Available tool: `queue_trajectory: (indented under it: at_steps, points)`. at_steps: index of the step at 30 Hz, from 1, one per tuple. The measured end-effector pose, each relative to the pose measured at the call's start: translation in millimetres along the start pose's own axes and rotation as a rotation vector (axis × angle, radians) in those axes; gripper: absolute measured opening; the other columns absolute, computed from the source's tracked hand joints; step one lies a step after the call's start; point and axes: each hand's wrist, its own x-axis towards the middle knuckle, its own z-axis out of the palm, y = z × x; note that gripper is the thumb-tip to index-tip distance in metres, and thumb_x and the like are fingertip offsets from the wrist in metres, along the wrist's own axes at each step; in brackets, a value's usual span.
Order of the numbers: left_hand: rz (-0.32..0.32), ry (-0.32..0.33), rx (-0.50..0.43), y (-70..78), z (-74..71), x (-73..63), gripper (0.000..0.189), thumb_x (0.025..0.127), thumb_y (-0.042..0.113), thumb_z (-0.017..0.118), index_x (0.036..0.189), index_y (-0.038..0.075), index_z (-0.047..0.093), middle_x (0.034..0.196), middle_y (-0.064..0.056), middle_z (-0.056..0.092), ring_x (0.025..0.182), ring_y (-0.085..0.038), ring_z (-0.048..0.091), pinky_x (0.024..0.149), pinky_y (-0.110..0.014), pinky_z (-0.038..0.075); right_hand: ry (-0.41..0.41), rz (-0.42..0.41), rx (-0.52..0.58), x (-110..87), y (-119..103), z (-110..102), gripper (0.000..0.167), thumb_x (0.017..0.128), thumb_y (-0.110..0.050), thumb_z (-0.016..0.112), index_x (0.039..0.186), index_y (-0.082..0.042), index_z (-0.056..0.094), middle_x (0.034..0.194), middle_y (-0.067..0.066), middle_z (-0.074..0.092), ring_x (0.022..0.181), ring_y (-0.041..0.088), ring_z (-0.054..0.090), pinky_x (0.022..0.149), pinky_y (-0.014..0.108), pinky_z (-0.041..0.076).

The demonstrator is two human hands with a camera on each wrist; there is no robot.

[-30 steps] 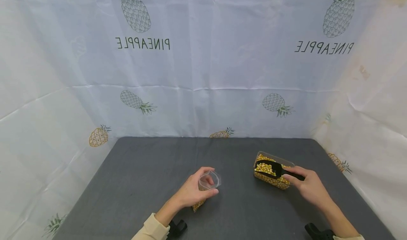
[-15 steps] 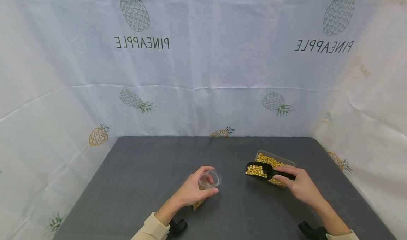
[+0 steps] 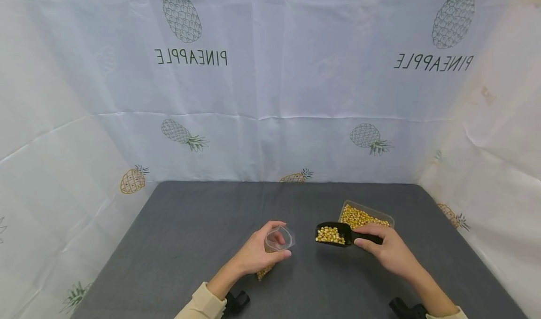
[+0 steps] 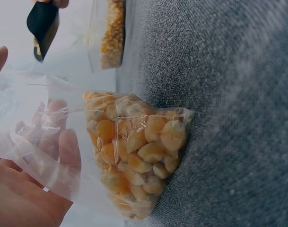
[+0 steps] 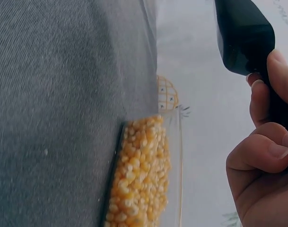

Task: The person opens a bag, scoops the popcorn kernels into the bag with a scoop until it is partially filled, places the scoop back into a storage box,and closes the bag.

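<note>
My left hand (image 3: pixel 258 251) holds a clear plastic bag (image 4: pixel 49 137) by its upper part, thumb and fingers around the wide mouth. Corn kernels (image 4: pixel 134 151) fill the bag's bottom, which stands on the dark table. To the right, my right hand (image 3: pixel 390 248) grips the handle of a black scoop (image 3: pixel 347 234), and yellow kernels lie in its bowl. The scoop is held above the table, between the bag and a clear plastic container (image 3: pixel 390 220) of corn kernels. In the right wrist view, fingers and thumb (image 5: pixel 281 78) curl round the scoop's handle.
A dark grey cloth covers the table (image 3: pixel 203 215). White curtains (image 3: pixel 270 74) with pineapple prints hang behind it and along both sides. The corn container stands toward the back right, partly hidden by my right hand in the head view.
My right hand has carried the loaded scoop left from over the container, toward the bag. More of the container shows now. The left hand and the bag have stayed in place.
</note>
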Motion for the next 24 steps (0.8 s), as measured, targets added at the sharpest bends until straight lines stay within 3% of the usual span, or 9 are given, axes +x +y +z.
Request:
queue_trajectory:
  at_steps: [24]
  points:
    - [0.021, -0.007, 0.023, -0.9, 0.1, -0.5, 0.058, 0.095, 0.028, 0.074, 0.145, 0.018, 0.047, 0.102, 0.004, 0.063, 0.090, -0.009, 0.066, 0.078, -0.030, 0.056, -0.026, -0.050, 0.058, 8.7, -30.9, 12.4, 0.032, 0.096, -0.024, 0.073, 0.124, -0.010, 0.073, 0.130, 0.017, 0.066, 0.126, 0.045, 0.055, 0.096, 0.067, 0.044]
